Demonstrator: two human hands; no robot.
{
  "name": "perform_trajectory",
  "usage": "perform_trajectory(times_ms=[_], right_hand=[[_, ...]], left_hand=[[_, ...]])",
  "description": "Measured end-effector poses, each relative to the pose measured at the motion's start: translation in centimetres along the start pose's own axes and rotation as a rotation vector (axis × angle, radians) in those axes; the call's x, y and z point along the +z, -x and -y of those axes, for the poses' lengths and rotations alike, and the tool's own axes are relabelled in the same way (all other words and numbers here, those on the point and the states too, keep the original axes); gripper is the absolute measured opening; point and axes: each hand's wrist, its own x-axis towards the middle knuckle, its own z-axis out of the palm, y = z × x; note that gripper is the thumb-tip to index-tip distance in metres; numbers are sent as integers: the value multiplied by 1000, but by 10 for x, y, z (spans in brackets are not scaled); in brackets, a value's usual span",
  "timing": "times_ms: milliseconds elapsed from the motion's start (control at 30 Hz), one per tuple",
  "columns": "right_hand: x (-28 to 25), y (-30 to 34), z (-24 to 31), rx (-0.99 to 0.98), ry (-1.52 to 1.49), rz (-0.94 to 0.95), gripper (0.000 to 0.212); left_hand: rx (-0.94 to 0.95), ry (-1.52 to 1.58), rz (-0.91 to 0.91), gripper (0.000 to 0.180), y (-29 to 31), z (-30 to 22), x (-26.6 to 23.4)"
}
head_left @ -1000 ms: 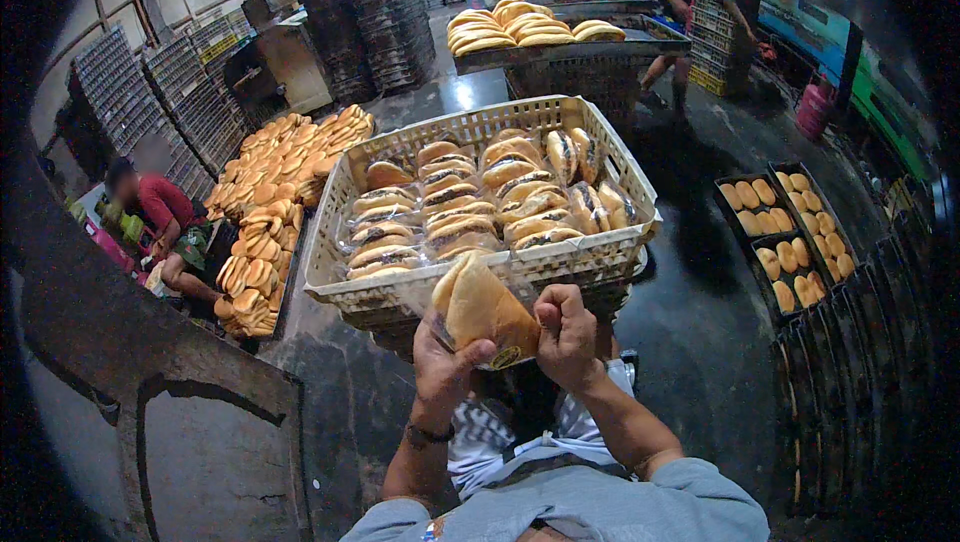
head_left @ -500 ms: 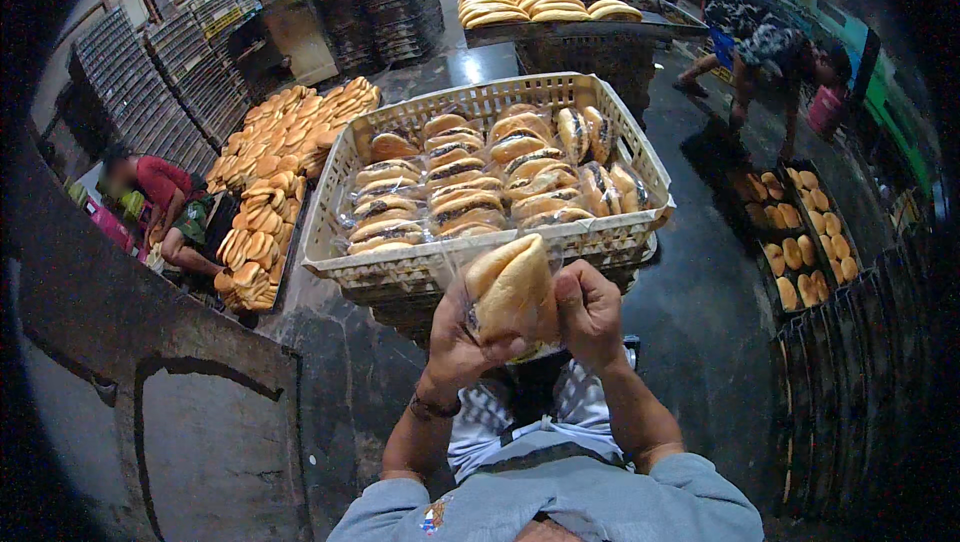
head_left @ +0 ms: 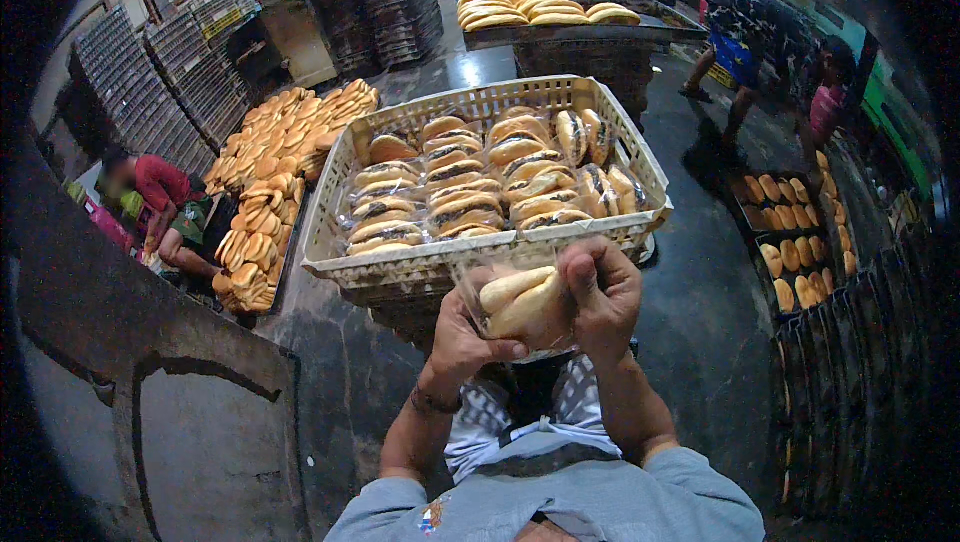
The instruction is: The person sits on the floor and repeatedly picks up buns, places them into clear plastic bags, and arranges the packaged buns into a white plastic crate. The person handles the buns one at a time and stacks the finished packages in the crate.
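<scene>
Between my hands is a pale folded bread bun (head_left: 525,304) in a clear plastic bag, held in front of the crate's near edge. My left hand (head_left: 462,332) grips the bagged bun from its left side, thumb across the lower part. On the other side, my right hand (head_left: 602,300) pinches the bag with thumb and bent fingers. Just beyond my hands stands a cream plastic crate (head_left: 325,232) with slotted walls. Inside it lie several rows of bagged buns (head_left: 465,182) with a dark filling showing; some at the right stand on edge.
At left, a person in a red shirt (head_left: 160,187) sits beside a big heap of buns (head_left: 262,232). More buns lie on a stacked tray (head_left: 500,34) at the back. Rightward, a co-worker (head_left: 760,42) bends over trays of buns (head_left: 795,267). Stacked trays (head_left: 155,92) line the left wall.
The bagged bun has tipped down and turned in my hands. My right hand has risen slightly along the bag. At right, the co-worker has shifted, and a tray of buns there has moved.
</scene>
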Motion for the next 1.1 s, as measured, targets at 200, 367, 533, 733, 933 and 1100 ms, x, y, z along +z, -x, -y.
perform_trajectory(times_ms=[200, 367, 533, 733, 933, 1100], right_hand=[[13, -15, -9, -232, 138, -153, 29], [2, 2, 0, -159, 264, -82, 43], [-12, 5, 1, -324, 337, 150, 61], [-19, 2, 16, -432, 621, 269, 70], [-21, 6, 19, -404, 624, 384, 47], [-28, 5, 23, -218, 584, 380, 26]], left_hand=[[11, -56, 35, 78, -4, 5, -8], [-15, -109, -39, 70, -3, -3, 3], [45, -105, -13, 65, -3, -3, 2], [159, -412, 77, 53, -9, -7, 5], [160, -551, 209, 54, -7, -12, -10], [-23, -157, 26, 45, -1, -1, -9]])
